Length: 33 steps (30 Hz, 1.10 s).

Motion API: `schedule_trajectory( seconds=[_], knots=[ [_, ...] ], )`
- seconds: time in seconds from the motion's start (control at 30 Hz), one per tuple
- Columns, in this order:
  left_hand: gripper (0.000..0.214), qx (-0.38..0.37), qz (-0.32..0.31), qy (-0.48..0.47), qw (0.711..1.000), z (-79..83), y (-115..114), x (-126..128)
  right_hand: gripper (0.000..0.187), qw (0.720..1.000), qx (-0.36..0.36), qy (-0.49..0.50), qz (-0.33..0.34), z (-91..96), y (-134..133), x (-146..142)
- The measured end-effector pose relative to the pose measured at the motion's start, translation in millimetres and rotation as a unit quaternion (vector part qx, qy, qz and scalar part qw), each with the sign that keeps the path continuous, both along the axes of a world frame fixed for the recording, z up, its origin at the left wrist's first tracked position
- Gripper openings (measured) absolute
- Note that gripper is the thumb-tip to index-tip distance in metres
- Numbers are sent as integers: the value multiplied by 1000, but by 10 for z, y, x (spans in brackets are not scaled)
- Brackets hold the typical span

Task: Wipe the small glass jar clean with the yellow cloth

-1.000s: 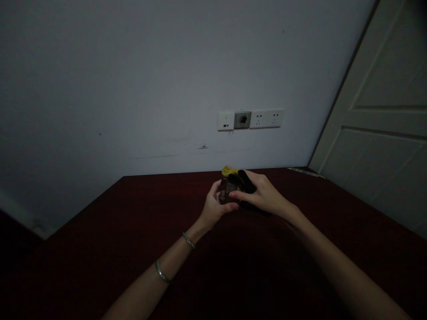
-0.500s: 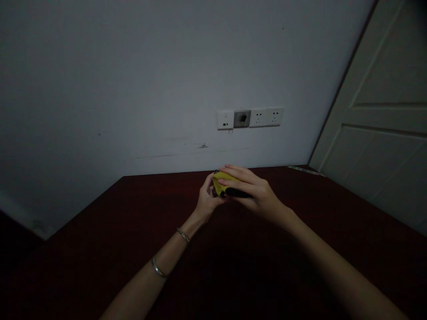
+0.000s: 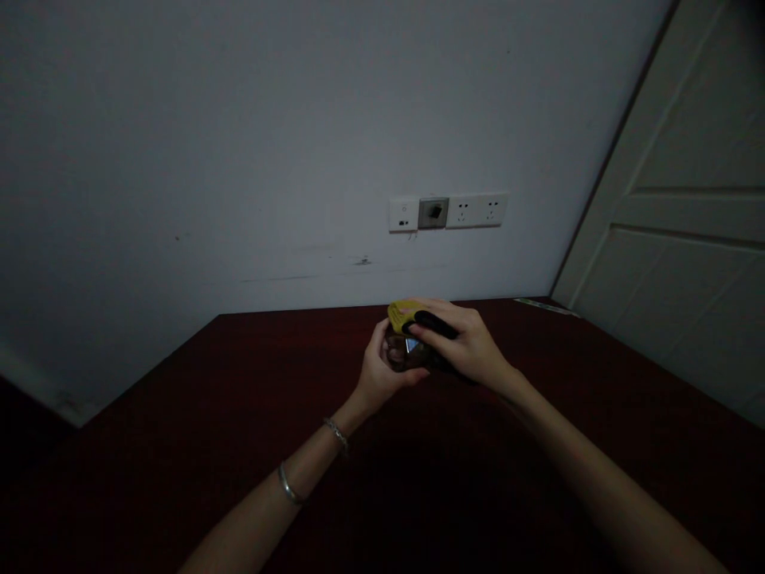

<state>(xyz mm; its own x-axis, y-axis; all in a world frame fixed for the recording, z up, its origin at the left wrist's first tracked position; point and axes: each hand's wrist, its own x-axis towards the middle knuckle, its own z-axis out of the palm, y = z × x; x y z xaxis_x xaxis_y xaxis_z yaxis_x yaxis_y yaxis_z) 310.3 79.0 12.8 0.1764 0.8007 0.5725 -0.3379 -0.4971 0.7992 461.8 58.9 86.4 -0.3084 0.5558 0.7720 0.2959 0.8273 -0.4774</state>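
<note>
Both hands meet above the dark red tabletop (image 3: 287, 367). My left hand (image 3: 382, 371) is curled round the near left side of a dark, glossy, see-through object (image 3: 397, 352) with a bright reflection on it; the dim light hides its exact kind. My right hand (image 3: 469, 339) grips a yellow cloth (image 3: 402, 316) with a black edge, its fingers pressing it onto the top of the glossy object. The cloth covers much of that object. Two silvery bracelets (image 3: 289, 485) circle my left wrist and forearm.
Behind the table rises a pale wall (image 3: 287, 159) with a row of sockets and switches (image 3: 475, 210). To the right stands a white panelled door (image 3: 675, 215). A thin printed strip (image 3: 547, 306) lies at the table's far right edge.
My right hand has tilted and lifted the yellow cloth a little, so more of the glossy object and its reflection show. My left hand has shifted slightly right and down, its thumb extended.
</note>
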Motion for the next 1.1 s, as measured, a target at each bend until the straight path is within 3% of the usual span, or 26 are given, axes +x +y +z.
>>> schedule_trajectory(
  seconds=[0.17,0.33,0.57,0.77,0.9,1.1],
  knots=[
    [77,13,76,-11,997,-51,139,-100,32,987,126,-95,20,-101,-1,-42],
    [80,42,50,25,998,-100,183,-117,31,981,169,-83,-38,-144,41,-30],
    [89,38,18,47,998,-115,130,-61,24,992,111,-18,-64,-114,105,13],
    [78,20,46,-12,999,-53,151,-88,29,986,159,-49,1,-137,40,-36],
    [75,20,32,-18,999,-18,137,-85,25,987,157,-27,-21,-128,10,-60],
    [84,30,-19,23,999,-52,66,-57,14,996,22,61,-54,-89,35,-45]
  ],
)
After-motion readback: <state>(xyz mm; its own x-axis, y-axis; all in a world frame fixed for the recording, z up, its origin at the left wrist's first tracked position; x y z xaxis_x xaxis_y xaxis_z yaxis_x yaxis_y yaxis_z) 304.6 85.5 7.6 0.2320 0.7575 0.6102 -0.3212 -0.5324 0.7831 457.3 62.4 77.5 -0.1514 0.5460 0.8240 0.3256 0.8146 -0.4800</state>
